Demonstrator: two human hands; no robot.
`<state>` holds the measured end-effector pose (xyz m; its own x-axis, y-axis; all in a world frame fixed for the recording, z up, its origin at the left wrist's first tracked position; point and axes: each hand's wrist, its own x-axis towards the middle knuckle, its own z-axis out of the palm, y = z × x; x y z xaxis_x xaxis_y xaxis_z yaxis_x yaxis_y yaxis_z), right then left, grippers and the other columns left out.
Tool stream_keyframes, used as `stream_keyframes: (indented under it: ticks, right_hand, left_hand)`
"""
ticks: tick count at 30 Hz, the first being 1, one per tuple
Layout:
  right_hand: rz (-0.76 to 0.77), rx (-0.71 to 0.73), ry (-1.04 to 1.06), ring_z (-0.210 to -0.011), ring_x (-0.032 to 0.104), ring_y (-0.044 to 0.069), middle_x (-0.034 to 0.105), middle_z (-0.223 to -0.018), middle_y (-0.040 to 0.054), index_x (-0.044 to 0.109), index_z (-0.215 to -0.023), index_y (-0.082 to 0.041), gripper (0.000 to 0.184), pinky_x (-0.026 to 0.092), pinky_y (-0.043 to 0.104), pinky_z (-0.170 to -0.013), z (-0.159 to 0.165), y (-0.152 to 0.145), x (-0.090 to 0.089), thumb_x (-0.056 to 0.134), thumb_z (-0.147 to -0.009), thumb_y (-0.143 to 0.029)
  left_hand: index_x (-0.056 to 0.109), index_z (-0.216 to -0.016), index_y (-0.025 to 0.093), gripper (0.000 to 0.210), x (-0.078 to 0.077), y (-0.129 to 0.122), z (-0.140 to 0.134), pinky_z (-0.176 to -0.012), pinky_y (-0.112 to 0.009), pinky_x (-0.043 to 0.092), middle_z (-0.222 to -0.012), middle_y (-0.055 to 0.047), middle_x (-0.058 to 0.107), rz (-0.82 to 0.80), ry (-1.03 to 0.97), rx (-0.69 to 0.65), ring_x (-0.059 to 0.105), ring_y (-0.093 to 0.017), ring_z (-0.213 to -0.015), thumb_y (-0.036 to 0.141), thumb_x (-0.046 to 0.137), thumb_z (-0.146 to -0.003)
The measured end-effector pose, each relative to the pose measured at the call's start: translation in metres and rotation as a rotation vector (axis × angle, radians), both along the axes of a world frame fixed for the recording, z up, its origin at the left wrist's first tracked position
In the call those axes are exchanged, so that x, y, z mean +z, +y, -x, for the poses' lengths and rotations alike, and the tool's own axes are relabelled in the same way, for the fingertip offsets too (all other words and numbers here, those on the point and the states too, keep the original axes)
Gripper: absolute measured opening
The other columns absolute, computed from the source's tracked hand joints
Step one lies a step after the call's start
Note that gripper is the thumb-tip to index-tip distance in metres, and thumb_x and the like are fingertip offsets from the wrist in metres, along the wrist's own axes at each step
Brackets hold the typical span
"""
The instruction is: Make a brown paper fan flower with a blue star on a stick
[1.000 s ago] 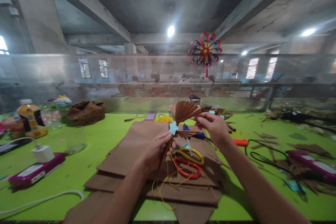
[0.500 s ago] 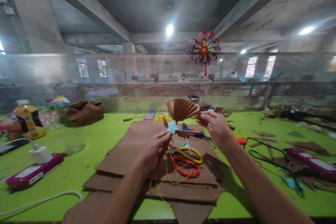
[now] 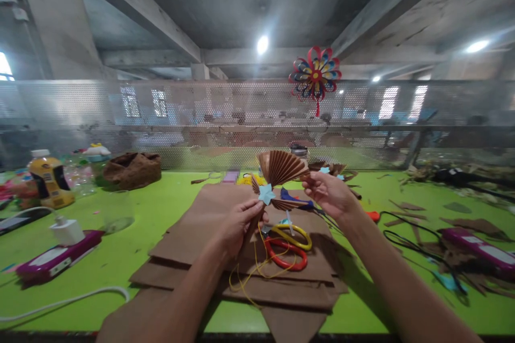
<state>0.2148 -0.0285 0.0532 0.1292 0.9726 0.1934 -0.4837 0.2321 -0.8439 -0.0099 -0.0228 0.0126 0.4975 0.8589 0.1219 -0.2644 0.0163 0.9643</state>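
Note:
A pleated brown paper fan flower [image 3: 281,167] with a light blue paper star [image 3: 266,194] at its centre is held up over the brown paper sheets [image 3: 189,236]. My left hand [image 3: 240,225] grips its lower part just under the star, thumb near the star's edge. With fingertips pinched, my right hand [image 3: 328,192] holds the fan's right-hand edge. Scissors [image 3: 287,254] with one red and one yellow handle lie on the sheets below. Yellow thread [image 3: 257,273] trails beside them. Behind the fan, a blue glue gun [image 3: 295,198] is partly hidden.
Purple power strips [image 3: 60,257] [image 3: 480,246] lie left and right, with black cable [image 3: 418,241] and paper scraps at right. A yellow bottle [image 3: 51,179], clear cup [image 3: 116,211] and brown bag [image 3: 132,170] stand at left. Another star-centred paper piece [image 3: 328,169] lies behind my right hand.
The view has shifted slightly. Both hands keep their grip on the paper fan flower, and the right fingertips stay at its edge with hardly any movement.

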Motion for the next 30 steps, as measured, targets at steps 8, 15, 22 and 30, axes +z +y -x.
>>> stream_keyframes:
  ticks: [8, 15, 22, 30]
  right_hand:
    - [-0.017, 0.021, 0.041, -0.048, 0.048, 0.007, 0.057, -0.057, -0.0002, 0.059, -0.063, -0.013, 0.008, 0.035, 0.018, -0.039, -0.001, 0.002, -0.001, 0.065, -0.058, -0.012]
    - [-0.075, 0.102, 0.106, -0.05, 0.046, 0.005, 0.054, -0.06, -0.0019, 0.06, -0.068, -0.014, 0.011, 0.035, 0.017, -0.043, 0.001, -0.003, 0.002, 0.064, -0.059, -0.01]
    - [-0.122, -0.003, 0.12, -0.056, 0.052, 0.008, 0.059, -0.064, -0.0003, 0.06, -0.072, -0.016, 0.014, 0.038, 0.019, -0.047, 0.006, -0.006, 0.004, 0.066, -0.06, -0.012]
    - [-0.082, 0.068, 0.049, -0.048, 0.047, 0.006, 0.057, -0.059, -0.0005, 0.058, -0.067, -0.015, 0.016, 0.031, 0.016, -0.039, 0.004, -0.009, 0.004, 0.066, -0.055, -0.01]
  left_hand:
    - [0.056, -0.081, 0.013, 0.02, 0.003, -0.002, 0.0, -0.047, -0.014, 0.037, -0.069, -0.003, 0.059, 0.059, -0.037, -0.053, 0.05, -0.005, -0.053, 0.03, 0.063, -0.073]
    - [0.056, -0.082, 0.013, 0.018, 0.002, -0.004, -0.001, -0.048, -0.013, 0.036, -0.066, 0.0, 0.056, 0.016, -0.056, -0.074, 0.048, -0.004, -0.052, 0.03, 0.061, -0.075]
    - [0.053, -0.083, 0.013, 0.019, 0.003, -0.005, -0.001, -0.047, -0.015, 0.037, -0.07, -0.003, 0.058, 0.085, -0.108, -0.102, 0.055, -0.008, -0.058, 0.029, 0.061, -0.075]
    - [0.054, -0.082, 0.012, 0.019, 0.004, -0.005, 0.0, -0.042, -0.013, 0.033, -0.066, -0.001, 0.054, 0.05, -0.098, -0.117, 0.05, -0.004, -0.051, 0.028, 0.061, -0.074]
